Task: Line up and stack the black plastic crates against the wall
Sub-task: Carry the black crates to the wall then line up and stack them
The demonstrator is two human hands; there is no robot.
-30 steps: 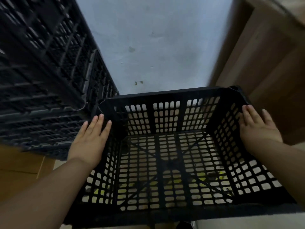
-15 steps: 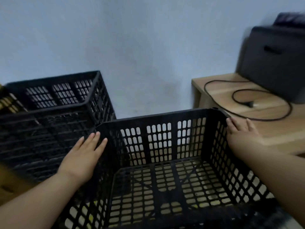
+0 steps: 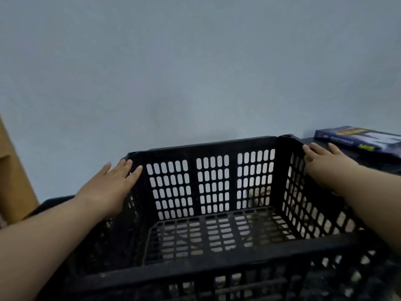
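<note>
Hands on crate; blue box R.

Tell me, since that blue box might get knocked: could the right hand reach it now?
Probably yes: the right hand lies on the crate rim, the blue box just beyond, nothing between.

The crate has been raised between the left hand and right hand, its far wall now set against bare wall; the stacked crates once beside the left hand are gone from view; a blue box is revealed beyond the right hand.
</note>
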